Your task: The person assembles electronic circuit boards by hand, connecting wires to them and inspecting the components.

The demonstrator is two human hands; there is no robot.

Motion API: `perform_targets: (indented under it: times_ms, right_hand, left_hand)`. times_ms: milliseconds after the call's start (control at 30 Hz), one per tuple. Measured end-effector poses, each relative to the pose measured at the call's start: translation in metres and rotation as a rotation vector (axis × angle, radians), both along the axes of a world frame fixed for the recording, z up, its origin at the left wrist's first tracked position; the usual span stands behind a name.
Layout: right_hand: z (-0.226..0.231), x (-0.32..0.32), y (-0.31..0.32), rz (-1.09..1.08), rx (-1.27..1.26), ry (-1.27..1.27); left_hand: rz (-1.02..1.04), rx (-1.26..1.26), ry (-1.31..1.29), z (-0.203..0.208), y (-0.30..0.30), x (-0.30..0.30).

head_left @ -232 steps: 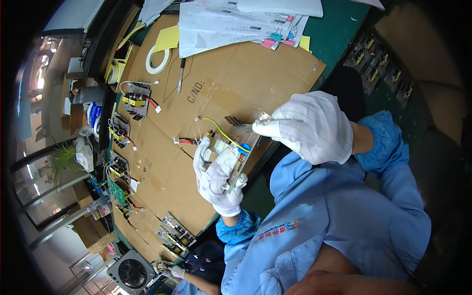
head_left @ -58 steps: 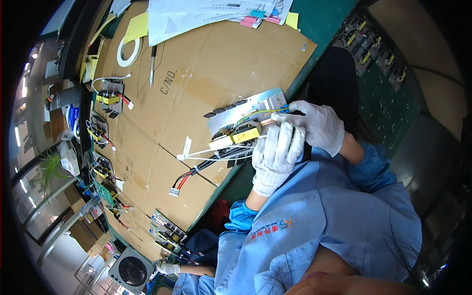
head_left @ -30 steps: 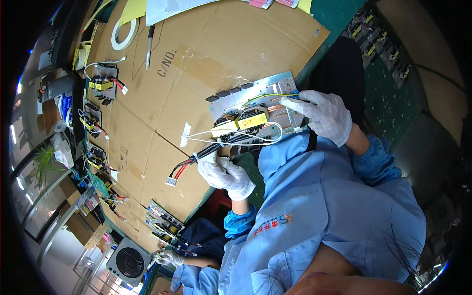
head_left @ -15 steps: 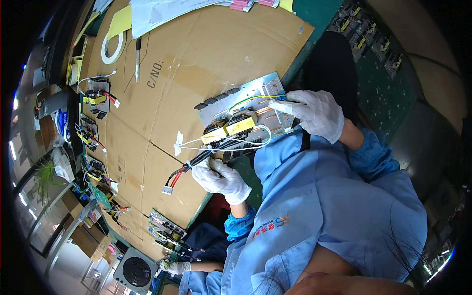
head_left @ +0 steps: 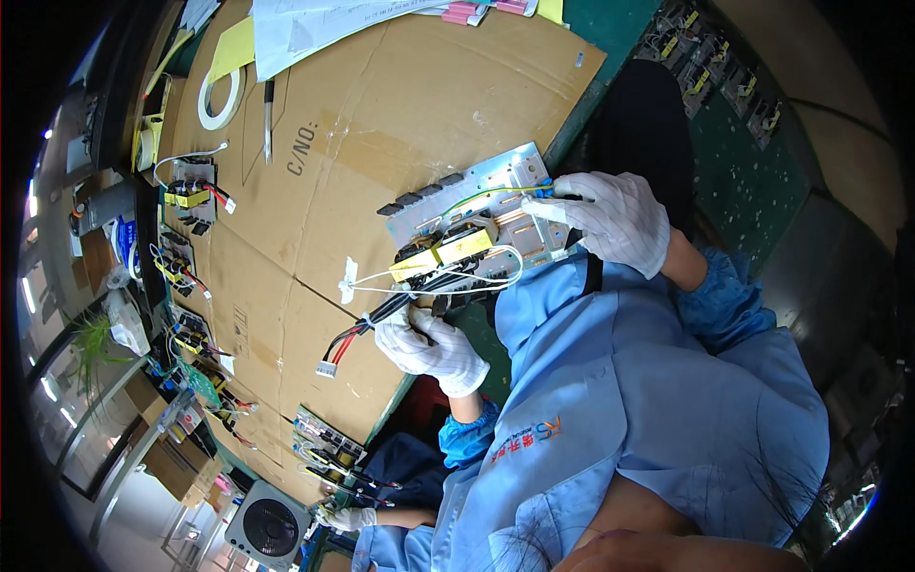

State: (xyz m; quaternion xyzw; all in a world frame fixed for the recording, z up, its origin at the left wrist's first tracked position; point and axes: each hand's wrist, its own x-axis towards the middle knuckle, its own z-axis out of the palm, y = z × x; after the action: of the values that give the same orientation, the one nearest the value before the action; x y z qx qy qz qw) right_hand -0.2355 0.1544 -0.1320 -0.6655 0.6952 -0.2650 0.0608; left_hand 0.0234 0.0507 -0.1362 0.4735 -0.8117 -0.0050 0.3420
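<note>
A power supply board (head_left: 503, 173) on a grey metal plate lies tilted at the edge of the cardboard, close to my body. It bears black heat-sink parts, a yellow-wrapped transformer (head_left: 464, 246), and a loop of thin white wire (head_left: 518, 259). My right hand (head_left: 615, 221), in a white striped glove, pinches the blue-sleeved end of a yellow-green wire (head_left: 496, 190) at the board's right end. At the other end my left hand (head_left: 431, 351), gloved too, closes around a black-sleeved cable bundle (head_left: 389, 307). Red and black leads run from it to a white connector (head_left: 326, 369).
Similar boards (head_left: 191, 194) line the cardboard's (head_left: 381, 114) left edge. A tape roll (head_left: 220, 99), a pen (head_left: 268, 119) and papers (head_left: 334, 29) lie at the back. Another person's gloved hand (head_left: 348, 518) works beside a fan (head_left: 269, 526). More boards (head_left: 701, 76) sit at right.
</note>
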Motion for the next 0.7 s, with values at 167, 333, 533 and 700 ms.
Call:
perform_targets:
  times_ms: [167,333,533,700]
  right_hand:
    - [0.022,0.002,-0.003,-0.007,-0.026,-0.147]
    - [0.058,-0.005,-0.025,-0.015,-0.157,-0.173]
    - [0.052,-0.020,-0.046,0.066,-0.278,-0.194]
    - [0.057,-0.019,-0.048,-0.096,0.017,-1.029]
  left_hand:
    - [-0.078,0.304,0.151,0.017,-0.003,0.004]
    - [-0.162,0.720,0.428,0.051,-0.022,0.003]
    - [-0.387,0.825,0.654,0.066,-0.062,-0.005]
    - [-0.504,0.952,0.732,0.069,-0.081,-0.011]
